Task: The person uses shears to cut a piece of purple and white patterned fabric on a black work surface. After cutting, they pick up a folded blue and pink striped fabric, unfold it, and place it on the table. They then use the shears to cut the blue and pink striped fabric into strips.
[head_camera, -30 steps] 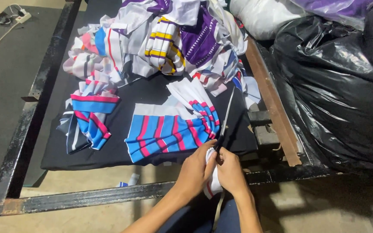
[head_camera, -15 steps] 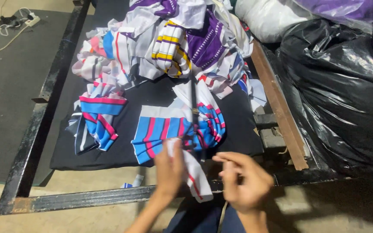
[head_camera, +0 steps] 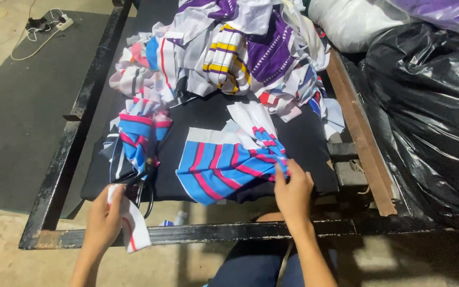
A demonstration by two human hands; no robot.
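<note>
— What's the biggest thing in view?

— The black worktop [head_camera: 304,133] inside a dark metal frame [head_camera: 75,133], with black plastic bags [head_camera: 426,122] bulging along the right side and a white sack [head_camera: 351,21] behind them.

— And on it?

— A tall heap of cloth [head_camera: 229,53] at the far end — white, purple, yellow-striped, some pink and blue pieces, all tangled. Nearer, two separate lots: a bundle of blue and pink striped strips [head_camera: 139,133] draped off the left edge, and a flat striped piece [head_camera: 224,167] lying front and centre.

— Where are the hands?

— The right hand [head_camera: 293,194] rests on the right corner of that flat striped piece, fingers pinching the bunched edge. The left hand [head_camera: 104,220] is low at the left, closed around a small white scrap [head_camera: 134,231] with a red line; it hangs off the worktop's front edge. Scissors [head_camera: 142,183] lie just beside that hand, under the striped bundle — touching it or not, I cannot tell.

— How far along does the work look?

— Judging by the piles, early to middling. A couple of pieces appear trimmed and set apart; the big heap looks untouched, so most of it remains.
</note>
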